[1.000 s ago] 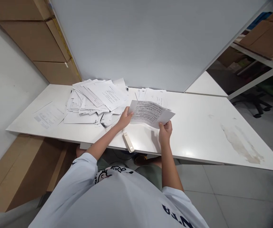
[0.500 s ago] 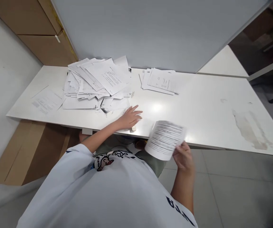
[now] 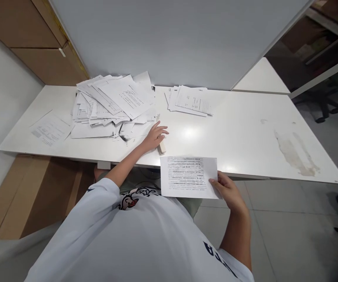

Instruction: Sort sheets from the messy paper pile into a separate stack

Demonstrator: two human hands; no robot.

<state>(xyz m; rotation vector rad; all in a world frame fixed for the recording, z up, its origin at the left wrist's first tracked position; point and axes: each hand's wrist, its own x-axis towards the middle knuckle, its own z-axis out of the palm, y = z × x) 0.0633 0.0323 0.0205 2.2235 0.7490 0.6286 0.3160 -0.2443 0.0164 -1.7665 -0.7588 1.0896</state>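
Printed sheet: a printed sheet (image 3: 189, 177), covered in dense lines of text, held nearly flat in front of the person's torso, in the right hand's grip and reaching left from it; its far edge lies over the front edge of the table.

Right hand: the right hand (image 3: 228, 192) is closed narrowly on the sheet's lower right corner, with the thumb on top.

Left hand: the left hand (image 3: 155, 136) lies palm down over the table, fingers spread wide, and holds nothing.

Just beside the left hand: a cream stapler (image 3: 162, 146) at its little-finger side, partly hidden by it.

Left of and ahead of the left hand: a loose heap of paper (image 3: 113, 105), its nearest sheets just by the fingers.

Ahead of the gap between the hands: a smaller stack of papers (image 3: 189, 101).

Far left of the left hand: a single sheet of paper (image 3: 50, 129), lying apart from the heap.

Right of the right hand, farther ahead: a pale stain (image 3: 294, 154) on the white table (image 3: 239, 133).

Beyond both hands: a large white panel (image 3: 157, 39) stands behind the table.

Below the right hand: grey floor tiles (image 3: 286, 231).
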